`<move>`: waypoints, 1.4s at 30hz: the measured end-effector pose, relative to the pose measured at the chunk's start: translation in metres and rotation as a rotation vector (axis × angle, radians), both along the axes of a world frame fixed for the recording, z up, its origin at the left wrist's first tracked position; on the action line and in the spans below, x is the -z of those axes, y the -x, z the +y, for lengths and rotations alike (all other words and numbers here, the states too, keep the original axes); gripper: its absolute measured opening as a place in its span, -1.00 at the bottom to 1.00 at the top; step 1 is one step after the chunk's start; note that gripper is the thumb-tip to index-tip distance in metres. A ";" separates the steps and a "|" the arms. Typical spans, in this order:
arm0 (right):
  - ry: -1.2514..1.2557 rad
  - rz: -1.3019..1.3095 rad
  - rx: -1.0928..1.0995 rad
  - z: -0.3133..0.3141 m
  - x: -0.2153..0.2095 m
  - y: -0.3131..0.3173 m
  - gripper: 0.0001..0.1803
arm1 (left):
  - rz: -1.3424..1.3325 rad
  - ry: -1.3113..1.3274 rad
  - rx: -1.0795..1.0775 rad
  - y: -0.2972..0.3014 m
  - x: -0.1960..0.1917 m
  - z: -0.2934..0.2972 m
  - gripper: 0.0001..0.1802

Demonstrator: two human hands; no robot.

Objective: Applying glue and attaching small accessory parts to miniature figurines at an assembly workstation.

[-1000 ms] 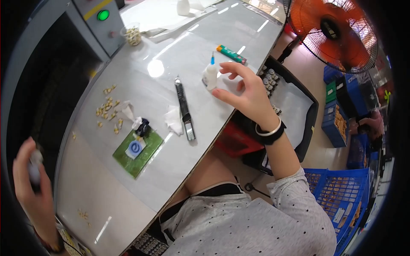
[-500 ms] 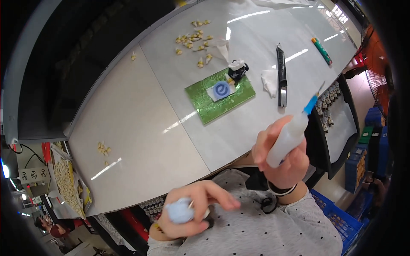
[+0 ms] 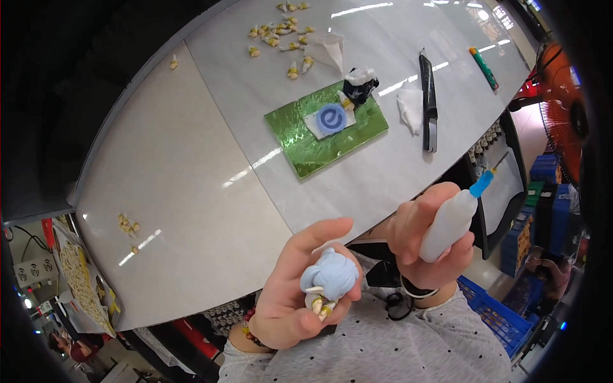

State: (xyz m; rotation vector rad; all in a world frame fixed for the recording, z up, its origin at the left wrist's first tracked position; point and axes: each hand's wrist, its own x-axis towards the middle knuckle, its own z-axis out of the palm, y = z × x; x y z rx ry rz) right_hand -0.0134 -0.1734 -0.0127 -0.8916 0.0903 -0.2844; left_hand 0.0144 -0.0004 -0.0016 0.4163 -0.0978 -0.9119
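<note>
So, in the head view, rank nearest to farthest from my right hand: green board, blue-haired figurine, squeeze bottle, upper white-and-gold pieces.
1. Squeeze bottle, in your right hand.
2. Blue-haired figurine, in your left hand.
3. Green board, ahead and left.
4. Upper white-and-gold pieces, beyond the board.

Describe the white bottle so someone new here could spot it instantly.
Start at the big pale table and follow it to its near edge, by the right hand. That hand grips the white bottle, tilted up to the right. Its blue tip and thin needle set it apart from the light-blue-topped figure in the left hand.
</note>
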 end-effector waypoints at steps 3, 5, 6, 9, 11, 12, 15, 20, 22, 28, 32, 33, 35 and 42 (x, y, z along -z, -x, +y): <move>-0.033 -0.025 0.045 0.005 -0.002 0.000 -0.36 | -0.030 0.043 -0.113 0.000 0.002 -0.004 -0.16; -0.073 -0.009 0.055 0.006 -0.002 -0.001 -0.35 | -0.050 0.077 -0.135 -0.001 0.003 -0.004 -0.23; 0.051 -0.072 0.022 0.003 -0.001 -0.003 -0.42 | -0.074 0.115 -0.154 -0.002 0.004 -0.004 -0.29; 0.109 -0.169 -0.024 -0.001 -0.003 -0.002 -0.50 | -0.105 0.183 -0.168 -0.004 0.007 -0.005 -0.36; 0.043 -0.202 -0.035 0.000 -0.005 -0.002 -0.49 | -0.100 0.154 -0.196 -0.002 0.004 -0.005 -0.34; 0.100 -0.248 0.002 0.000 -0.007 -0.002 -0.52 | -0.095 0.124 -0.221 -0.002 0.003 -0.005 -0.32; 0.271 -0.370 0.081 0.000 -0.009 -0.001 -0.59 | -0.142 0.104 -0.250 -0.002 0.004 -0.007 -0.29; 0.606 -0.493 0.106 0.001 -0.011 -0.003 -0.45 | -0.137 0.065 -0.302 0.000 0.003 -0.007 -0.27; 0.731 -0.505 0.081 0.000 -0.012 -0.001 -0.44 | -0.122 0.058 -0.319 0.001 0.003 -0.009 -0.27; 0.736 -0.534 0.200 0.007 -0.006 0.002 -0.43 | -0.138 0.036 -0.332 0.003 0.001 -0.009 -0.28; 0.842 -0.554 0.220 0.007 -0.011 0.003 -0.47 | -0.140 0.025 -0.344 0.004 0.000 -0.009 -0.29; 0.841 -0.556 0.218 0.007 -0.012 0.003 -0.47 | -0.142 0.014 -0.349 0.004 0.000 -0.009 -0.29; 0.947 -0.599 0.216 0.007 -0.014 0.003 -0.49 | -0.149 0.015 -0.355 0.004 0.001 -0.008 -0.30; 0.533 -0.556 0.438 0.019 -0.013 0.004 -0.59 | -0.116 0.022 -0.293 -0.003 0.008 -0.004 -0.37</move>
